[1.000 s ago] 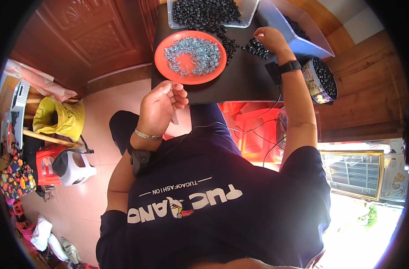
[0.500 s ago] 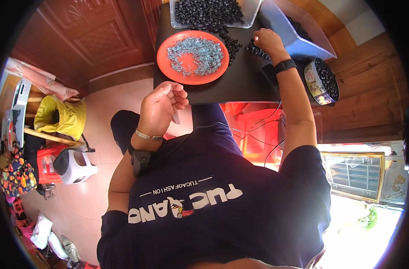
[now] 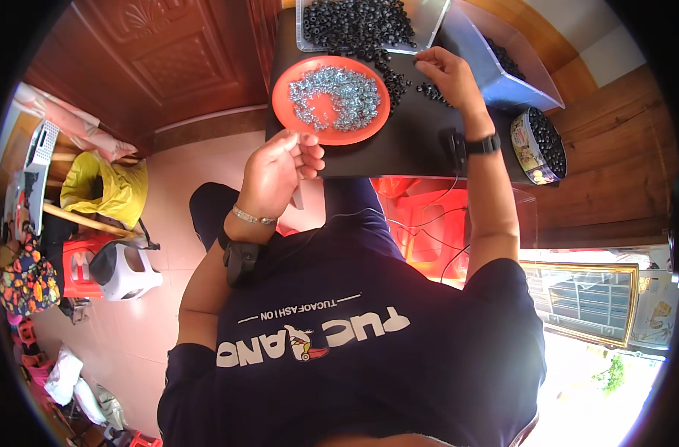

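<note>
My left hand (image 3: 284, 165) is curled, thumb against the index finger, just off the near edge of an orange-red plate (image 3: 280, 112). Whatever it pinches is too small to make out. Small silvery metal pieces (image 3: 358, 100) lie spread on that plate. My right hand (image 3: 453, 80) hovers beyond the plate's right side, thumb and forefinger close together; any piece between them cannot be made out. Below its fingers sits a small group of black, knob-like pieces (image 3: 432, 92). More black pieces (image 3: 394, 80) trail from a clear plastic bin (image 3: 301, 30) heaped with them.
A bluish translucent bin (image 3: 496, 82) holding dark pieces stands tilted at the right. Beside it is a round tub (image 3: 529, 153) of black pieces. A black device with a cable lies at the dark table's (image 3: 414, 153) near edge. A red stool (image 3: 432, 223) is below.
The view has shifted slightly. My right hand has drawn up and left from the small black group, its fingers straighter than before. My left hand stays by the plate, its fingertips closer together.
</note>
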`<state>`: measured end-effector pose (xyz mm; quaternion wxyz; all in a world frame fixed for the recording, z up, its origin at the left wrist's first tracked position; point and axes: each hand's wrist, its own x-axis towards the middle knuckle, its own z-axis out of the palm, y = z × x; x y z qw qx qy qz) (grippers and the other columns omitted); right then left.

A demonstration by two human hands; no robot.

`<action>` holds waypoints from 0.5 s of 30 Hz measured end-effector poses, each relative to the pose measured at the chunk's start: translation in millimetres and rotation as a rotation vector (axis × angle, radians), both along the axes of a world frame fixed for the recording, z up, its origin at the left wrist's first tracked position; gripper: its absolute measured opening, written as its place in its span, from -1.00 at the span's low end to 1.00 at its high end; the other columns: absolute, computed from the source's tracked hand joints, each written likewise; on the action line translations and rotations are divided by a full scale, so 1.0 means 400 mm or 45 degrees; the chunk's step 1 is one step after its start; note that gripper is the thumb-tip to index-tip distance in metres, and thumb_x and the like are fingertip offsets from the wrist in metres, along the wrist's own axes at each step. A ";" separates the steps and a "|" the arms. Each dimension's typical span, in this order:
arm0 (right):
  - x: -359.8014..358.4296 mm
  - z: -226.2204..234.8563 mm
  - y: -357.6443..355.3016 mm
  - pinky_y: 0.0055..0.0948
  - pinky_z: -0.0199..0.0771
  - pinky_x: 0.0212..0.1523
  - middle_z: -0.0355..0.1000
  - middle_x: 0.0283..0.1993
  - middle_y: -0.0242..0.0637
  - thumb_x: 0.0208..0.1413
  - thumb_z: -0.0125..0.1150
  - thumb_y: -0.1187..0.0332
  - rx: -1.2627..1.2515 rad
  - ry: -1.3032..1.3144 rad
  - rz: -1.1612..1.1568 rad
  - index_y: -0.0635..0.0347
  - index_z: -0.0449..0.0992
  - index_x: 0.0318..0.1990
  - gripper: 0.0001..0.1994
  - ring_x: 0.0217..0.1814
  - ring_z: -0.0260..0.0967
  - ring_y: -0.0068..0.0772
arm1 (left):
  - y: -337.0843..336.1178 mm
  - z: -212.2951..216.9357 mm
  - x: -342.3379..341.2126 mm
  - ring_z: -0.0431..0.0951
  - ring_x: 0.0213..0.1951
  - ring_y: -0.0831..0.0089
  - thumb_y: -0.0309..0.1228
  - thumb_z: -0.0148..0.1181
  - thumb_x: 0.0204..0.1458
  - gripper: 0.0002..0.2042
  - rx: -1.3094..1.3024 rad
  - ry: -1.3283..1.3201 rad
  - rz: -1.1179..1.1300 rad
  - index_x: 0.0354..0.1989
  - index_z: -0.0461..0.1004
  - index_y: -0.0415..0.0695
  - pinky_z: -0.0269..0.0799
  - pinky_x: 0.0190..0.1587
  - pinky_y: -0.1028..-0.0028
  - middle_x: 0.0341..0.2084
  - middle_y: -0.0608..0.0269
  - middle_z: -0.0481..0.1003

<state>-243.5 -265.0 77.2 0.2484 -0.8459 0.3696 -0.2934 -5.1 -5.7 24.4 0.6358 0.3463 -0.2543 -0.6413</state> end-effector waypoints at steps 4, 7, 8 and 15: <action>0.080 -0.014 0.232 -0.61 0.39 -0.15 0.47 -0.22 -0.44 0.02 0.23 0.55 0.449 -0.667 0.408 0.24 0.49 -0.16 -0.80 -0.16 0.37 -0.66 | -0.018 0.012 -0.019 0.49 -0.34 0.40 -0.26 -0.11 0.15 -0.73 -0.038 0.006 -0.049 -0.23 0.42 -0.20 0.34 -0.25 0.48 -0.37 0.18 0.49; 0.125 -0.050 0.356 -0.58 0.40 -0.11 0.47 -0.20 -0.42 -0.10 0.29 0.65 0.371 -0.660 0.380 0.21 0.49 -0.12 -0.67 -0.19 0.39 -0.62 | -0.028 -0.002 -0.038 0.49 -0.35 0.43 -0.28 -0.10 0.14 -0.73 -0.061 -0.039 -0.072 -0.20 0.42 -0.21 0.35 -0.27 0.51 -0.36 0.19 0.50; 0.135 -0.062 0.377 -0.58 0.41 -0.11 0.47 -0.20 -0.42 -0.12 0.30 0.65 0.347 -0.666 0.385 0.20 0.49 -0.12 -0.66 -0.20 0.39 -0.62 | -0.033 -0.007 -0.042 0.49 -0.34 0.43 -0.28 -0.10 0.14 -0.73 -0.057 -0.033 -0.100 -0.20 0.42 -0.21 0.35 -0.27 0.52 -0.36 0.19 0.49; 0.156 -0.080 0.420 -0.52 0.51 -0.17 0.48 -0.25 -0.37 -0.16 0.33 0.59 0.091 -0.522 0.342 0.16 0.51 -0.13 -0.65 -0.23 0.44 -0.53 | -0.036 -0.041 -0.061 0.48 -0.31 0.40 -0.28 -0.14 0.17 -0.70 -0.066 0.058 -0.117 -0.05 0.33 -0.21 0.32 -0.27 0.48 -0.33 0.19 0.47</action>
